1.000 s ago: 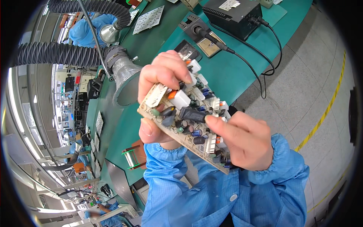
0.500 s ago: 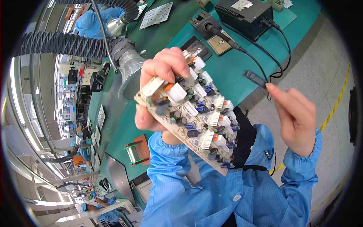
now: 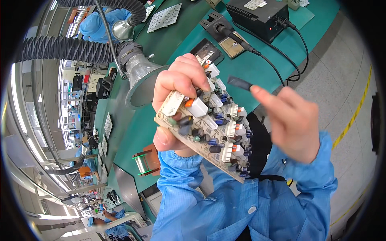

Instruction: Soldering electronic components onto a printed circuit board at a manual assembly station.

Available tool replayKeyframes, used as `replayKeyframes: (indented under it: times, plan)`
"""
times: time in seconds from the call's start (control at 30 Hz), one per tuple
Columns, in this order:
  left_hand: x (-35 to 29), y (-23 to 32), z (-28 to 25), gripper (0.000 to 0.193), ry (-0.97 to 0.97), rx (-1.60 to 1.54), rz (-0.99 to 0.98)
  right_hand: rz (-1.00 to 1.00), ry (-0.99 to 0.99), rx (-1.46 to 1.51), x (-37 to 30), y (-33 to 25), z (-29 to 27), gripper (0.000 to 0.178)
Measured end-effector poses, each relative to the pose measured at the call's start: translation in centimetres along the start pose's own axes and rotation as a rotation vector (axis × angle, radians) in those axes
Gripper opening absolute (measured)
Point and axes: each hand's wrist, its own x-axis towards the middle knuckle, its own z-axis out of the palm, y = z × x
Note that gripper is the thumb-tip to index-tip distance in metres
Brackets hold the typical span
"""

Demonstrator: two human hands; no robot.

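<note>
Got a circuit board [image 3: 204,148] clamped in the left hand [image 3: 179,82], between fingers and thumb at the upper-left end, with parts toward the camera and a long axis dropping to the lower right. Plus a dark flat strip [image 3: 239,83] in the right hand [image 3: 291,120], pinched between fingers by its lower-right end. Poking up-left from there, with its long axis on that slant, near the board's upper-right edge but clear of it; tough to judge depth. Look left and slightly down from the right fingers for the board. Further back, spotting a metal nozzle [image 3: 144,78], a solder spool [image 3: 140,164], then a soldering iron [image 3: 230,34] and black box [image 3: 257,18] on the bench [image 3: 189,44].
</note>
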Motion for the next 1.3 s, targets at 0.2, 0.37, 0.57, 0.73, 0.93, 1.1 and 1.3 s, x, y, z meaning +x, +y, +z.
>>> replayKeyframes:
  times: [0.2, 0.37, 0.57, 0.73, 0.93, 1.1, 1.3]
  plan:
    - [-0.3, 0.1, -0.2, 0.067, 0.036, -0.003, -0.058, -0.068, -0.085, -0.104, -0.4, -0.4, 0.3, 0.043]
    - [-0.7, 0.4, 0.4, 0.066, 0.077, -0.081, -0.016, -0.166, -0.090, 0.198, -0.9, -1.6, -0.6, 0.044]
    - [-0.2, -0.3, 0.2, 0.058, 0.058, -0.325, -0.077, -0.113, -0.095, 0.319, -0.8, -1.7, -0.4, 0.047]
    - [-0.6, 0.5, 0.6, 0.047, 0.133, -0.554, -0.219, -0.034, 0.114, -0.004, 0.1, -0.1, -0.1, 0.041]
    - [-0.3, -0.6, 1.3, 0.054, 0.099, -0.903, -0.212, -0.081, 0.101, 0.317, -0.8, -0.1, 0.6, 0.039]
    - [-0.3, -0.3, 1.6, 0.056, 0.080, -0.952, -0.196, -0.097, 0.071, 0.321, -0.9, -0.2, 0.4, 0.038]
    - [-0.4, 0.0, 1.7, 0.056, 0.095, -1.003, -0.243, -0.101, 0.073, 0.337, -1.2, -0.2, 0.4, 0.037]
